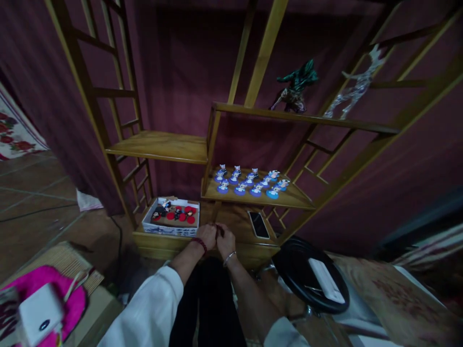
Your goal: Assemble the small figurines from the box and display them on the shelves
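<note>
My left hand (207, 235), with a dark red bracelet at the wrist, is closed against my right hand (226, 239), which wears a silvery bracelet. Their fingers meet just in front of the low wooden shelf (235, 222). Something small and dark seems to be between them, too hidden to name. Left of the hands, an open white cardboard box (170, 232) holds several small figurines on red bases (190, 212). A smartphone (258, 224) lies to their right. Above it, several small figurines on blue-purple bases (240, 189) stand in rows on the middle shelf (292, 196).
A dark green figure (294, 86) and a clear deer-like figure (356, 86) stand on the upper shelf. A round black stool (289, 270) at right carries a long white object (326, 279). At lower left, a white device (41, 313) rests on pink cloth.
</note>
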